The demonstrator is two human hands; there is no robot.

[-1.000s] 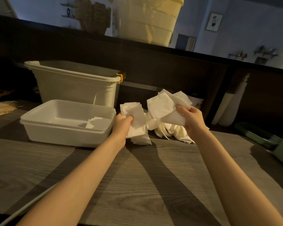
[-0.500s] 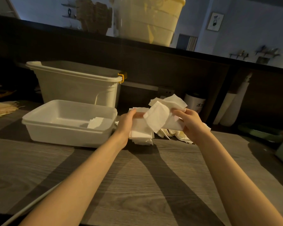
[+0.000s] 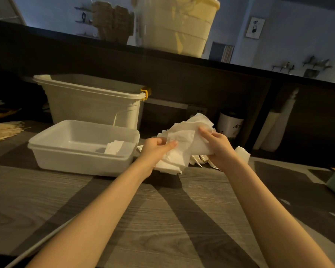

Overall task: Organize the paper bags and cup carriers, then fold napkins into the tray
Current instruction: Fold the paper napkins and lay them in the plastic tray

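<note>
1. Napkins [image 3: 184, 140]: held above the surface [image 3: 162, 219], just right of the tray [image 3: 81, 161], which already holds folded ones.
2. Your left hand [image 3: 155, 148] pinches the lower sheets; your right hand [image 3: 216, 147] grips the upper edge.
3. Handling, judged: featherlight, limp, tear-prone. Hold corners and edges; crease gently.

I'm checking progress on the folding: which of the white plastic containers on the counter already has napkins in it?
The shallow white tray in front, with folded white napkins in its right corner. The taller bin with the yellow clip behind shows none.
</note>
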